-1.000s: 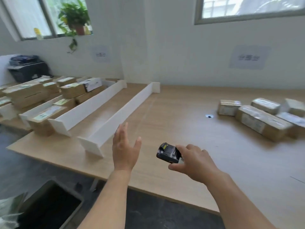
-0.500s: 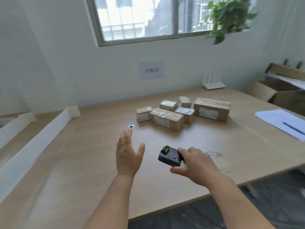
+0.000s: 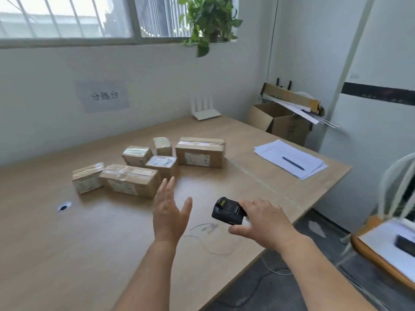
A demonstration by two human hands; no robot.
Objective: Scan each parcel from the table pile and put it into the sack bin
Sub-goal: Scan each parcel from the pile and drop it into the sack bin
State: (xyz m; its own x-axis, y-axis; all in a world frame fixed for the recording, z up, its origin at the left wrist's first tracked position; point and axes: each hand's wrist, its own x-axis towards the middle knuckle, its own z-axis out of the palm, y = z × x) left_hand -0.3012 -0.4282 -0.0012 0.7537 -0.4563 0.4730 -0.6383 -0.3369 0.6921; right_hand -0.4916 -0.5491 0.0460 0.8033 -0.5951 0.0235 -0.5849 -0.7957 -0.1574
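On the wooden bench [image 3: 67,243], toward its far side, sits the pile of parcels [image 3: 143,167], six brown taped cartons close together. A long parcel [image 3: 130,179] lies at the front with a small carton [image 3: 87,178] touching its left end. Behind them are a squat parcel [image 3: 137,154], a narrow upright one [image 3: 162,145] and a carton with a white label on top [image 3: 162,163]. The largest box [image 3: 199,151] lies at the right of the group. The person's left hand [image 3: 169,212] hovers above the bench just in front of the pile. Its fingers [image 3: 166,189] are straight and held together, the thumb is spread wide, and it holds nothing. The right hand [image 3: 262,223] is beside it, nearer the bench's front edge, and grips a small black scanner [image 3: 226,212]. Its fingers [image 3: 249,204] curl over the scanner's top and the thumb lies beneath, with the scanner's yellow-marked end pointing toward the pile. A round cable hole [image 3: 64,207] is set into the bench left of the hands. At the right end lies a stack of white papers [image 3: 289,158] with a pen [image 3: 293,163] on it. A white router [image 3: 205,108] stands by the wall under a paper sign [image 3: 103,96]. An open cardboard box [image 3: 278,122] sits in the corner, and a leafy plant [image 3: 208,21] hangs at the window.
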